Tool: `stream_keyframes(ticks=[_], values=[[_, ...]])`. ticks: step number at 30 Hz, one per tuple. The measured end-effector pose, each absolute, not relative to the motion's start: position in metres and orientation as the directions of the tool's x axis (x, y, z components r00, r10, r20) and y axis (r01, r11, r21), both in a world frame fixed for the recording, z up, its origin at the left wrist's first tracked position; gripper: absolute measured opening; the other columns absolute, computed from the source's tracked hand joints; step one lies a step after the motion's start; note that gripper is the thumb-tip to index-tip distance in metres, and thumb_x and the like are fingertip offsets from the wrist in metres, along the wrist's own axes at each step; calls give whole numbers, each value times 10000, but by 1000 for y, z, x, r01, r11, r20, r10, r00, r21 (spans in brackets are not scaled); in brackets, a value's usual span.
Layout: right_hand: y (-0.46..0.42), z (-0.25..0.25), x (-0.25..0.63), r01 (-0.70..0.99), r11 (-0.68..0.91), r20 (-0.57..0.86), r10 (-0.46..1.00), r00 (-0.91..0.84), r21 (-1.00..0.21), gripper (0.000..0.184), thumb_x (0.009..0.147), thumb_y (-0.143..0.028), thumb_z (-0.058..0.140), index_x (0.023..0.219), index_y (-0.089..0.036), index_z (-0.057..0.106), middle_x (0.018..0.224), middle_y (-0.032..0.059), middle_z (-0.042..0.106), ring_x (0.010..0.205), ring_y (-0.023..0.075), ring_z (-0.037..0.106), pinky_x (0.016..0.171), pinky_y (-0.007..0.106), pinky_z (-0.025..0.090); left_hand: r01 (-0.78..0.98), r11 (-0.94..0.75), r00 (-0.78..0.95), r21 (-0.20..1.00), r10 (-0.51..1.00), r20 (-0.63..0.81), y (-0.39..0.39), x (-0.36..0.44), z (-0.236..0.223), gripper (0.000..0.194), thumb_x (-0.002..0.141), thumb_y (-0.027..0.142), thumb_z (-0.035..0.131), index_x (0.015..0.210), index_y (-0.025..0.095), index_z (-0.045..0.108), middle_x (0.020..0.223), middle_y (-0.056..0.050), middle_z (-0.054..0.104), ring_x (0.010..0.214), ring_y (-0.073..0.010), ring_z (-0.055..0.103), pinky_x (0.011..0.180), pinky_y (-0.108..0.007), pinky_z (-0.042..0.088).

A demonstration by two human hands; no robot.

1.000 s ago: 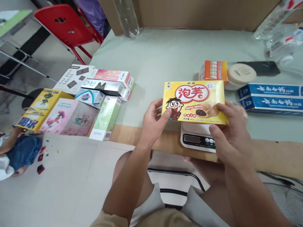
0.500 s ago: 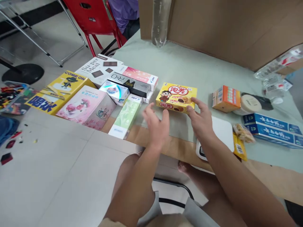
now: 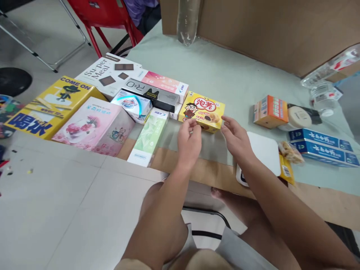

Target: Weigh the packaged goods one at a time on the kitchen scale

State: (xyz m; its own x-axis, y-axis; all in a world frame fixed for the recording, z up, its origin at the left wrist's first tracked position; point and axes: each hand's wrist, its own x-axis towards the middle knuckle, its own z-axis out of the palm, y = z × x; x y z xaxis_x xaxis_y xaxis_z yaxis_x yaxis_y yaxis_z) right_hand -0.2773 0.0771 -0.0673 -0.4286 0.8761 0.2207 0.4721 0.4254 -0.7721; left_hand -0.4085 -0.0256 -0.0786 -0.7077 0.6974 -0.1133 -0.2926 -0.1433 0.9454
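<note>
A yellow cream puff box (image 3: 209,105) lies flat on the table, its left end against or very near a silver-and-black box (image 3: 153,95) and a pink-and-white box (image 3: 165,84). At its front left edge is my left hand (image 3: 189,144), fingers loosely bent and seeming to touch the box without gripping it. My right hand (image 3: 237,138) is just off the box's right end, fingers stretched and holding nothing. Nearer my left forearm lies a green-and-white box (image 3: 149,137). Beneath my right wrist is a white kitchen scale (image 3: 263,152), partly covered.
To the left stand a blue-and-white box (image 3: 132,105), a pink box (image 3: 94,125), a yellow box (image 3: 53,107) and a white box (image 3: 109,73). On the right are an orange box (image 3: 271,110), a round-lidded jar (image 3: 299,117) and blue boxes (image 3: 323,148). Cardboard (image 3: 253,33) rises behind.
The cream puff box has slid left toward the row of boxes. My right hand has come away from its right end. My left hand has moved to its front edge, fingers more bent.
</note>
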Motion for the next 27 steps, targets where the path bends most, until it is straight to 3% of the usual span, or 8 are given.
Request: stream_keyframes(ticks=[2,5,9,13,16,21,24,27], values=[[63,-56,-261,428,454,263,862,-433,-782,392,937,-436,610,1276,-247,667,1349,120,709,1279,273,668,1081,514,548,-270,-185,-688,945,724,-55,-24,-401,-77,66,905,229,553,899,218,618,918,-29,702,897,-178,649,879,-322,535],[45,-41,-229,323,496,350,839,-415,-806,254,940,-386,625,1148,-254,690,1164,68,754,1062,225,741,940,428,614,-232,-207,-642,951,766,10,-18,-386,-74,114,885,245,569,775,224,593,734,13,616,730,-149,566,729,-281,489],[46,-33,-183,229,525,450,838,-308,-820,113,921,-307,657,995,-243,714,944,17,738,839,169,733,795,341,618,-167,-209,-604,964,794,67,-2,-364,-71,124,856,281,583,746,226,599,703,23,593,684,-141,548,681,-278,472],[71,-33,-139,189,516,489,855,-171,-836,94,912,-302,660,956,-234,708,878,5,698,754,156,689,734,334,582,-108,-202,-571,974,814,105,12,-340,-71,118,835,311,618,758,222,623,713,16,640,711,-149,611,697,-278,501],[90,-34,-106,249,515,532,847,1,-820,93,900,-317,633,929,-238,671,837,4,662,719,158,646,713,344,557,-93,-233,-548,968,824,146,15,-317,-72,124,858,316,646,782,218,651,733,11,666,753,-156,658,745,-284,532],[103,-45,-67,511,406,566,799,204,-758,120,865,-312,597,947,-244,651,939,46,686,899,216,670,815,404,580,-87,-300,-444,950,865,233,14,-268,-61,131,945,290,606,873,227,696,819,-2,711,843,-163,700,834,-291,561],[106,-54,-55,629,329,526,837,150,-704,253,871,-328,603,1084,-241,709,1142,96,684,1108,262,660,961,481,578,110,-320,-218,941,916,337,20,-236,-47,179,949,288,582,1054,224,712,1104,-54,775,1105,-218,714,1042,-362,553],[108,-60,-48,682,323,466,884,30,-657,418,900,-368,612,1297,-272,698,1424,136,608,1377,308,562,1137,562,500,314,-359,16,879,927,374,30,-209,-39,365,961,366,574,1278,210,664,1420,-105,695,1410,-285,582,1268,-464,403]])
